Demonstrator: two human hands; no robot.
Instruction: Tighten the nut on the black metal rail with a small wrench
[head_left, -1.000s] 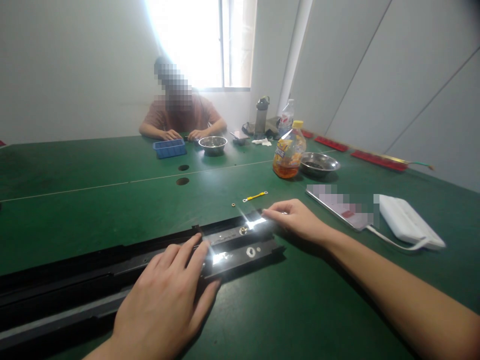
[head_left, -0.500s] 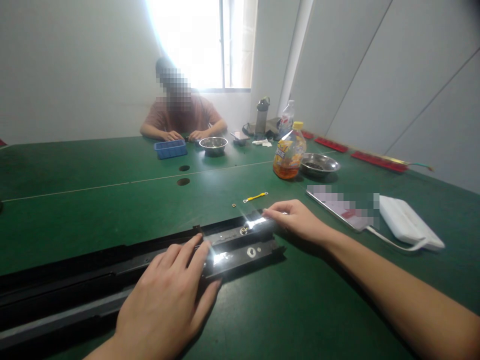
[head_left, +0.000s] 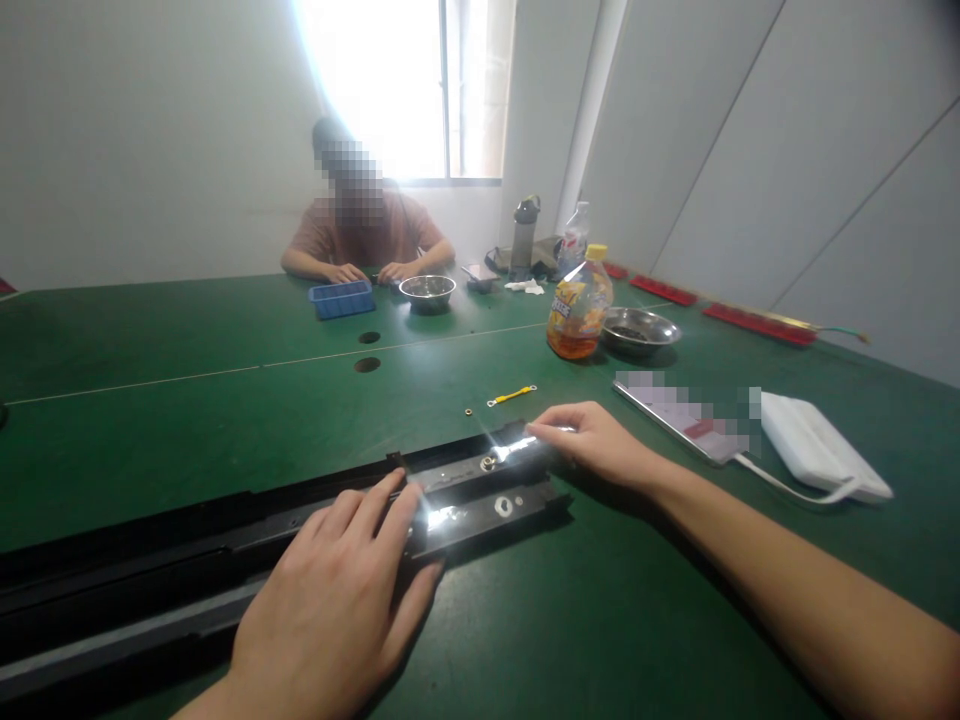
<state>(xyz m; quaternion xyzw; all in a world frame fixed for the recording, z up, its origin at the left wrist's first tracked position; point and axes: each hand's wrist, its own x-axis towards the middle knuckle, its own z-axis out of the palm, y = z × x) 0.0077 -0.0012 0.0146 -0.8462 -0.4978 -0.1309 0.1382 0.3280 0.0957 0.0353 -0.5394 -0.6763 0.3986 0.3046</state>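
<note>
Left hand (head_left: pixel 337 570) lies palm-down, fingers loosely spread, across the black rails (head_left: pixel 240 540), right hand (head_left: pixel 592 442) pinching one end

Green table (head_left: pixel 150 345) has a pale seam, with a round hole either side of it. Co-worker (head_left: pixel 360 245) in a reddish top seated across from me, window (head_left: pixel 375 90) blown out behind. Blue tray (head_left: pixel 341 299) and steel bowl (head_left: pixel 427 293) just in front of that seat. Grey flask (head_left: pixel 523 245) upright, clear bottle (head_left: pixel 574 238) near it. Yellow-capped bottle (head_left: pixel 577 318), orange liquid low, beside second steel bowl (head_left: pixel 660 330) with dark bits inside. Red strips (head_left: pixel 761 327) by the wall. Phone (head_left: pixel 679 415) flat, white cable (head_left: pixel 795 488) running to white block (head_left: pixel 821 445).
</note>
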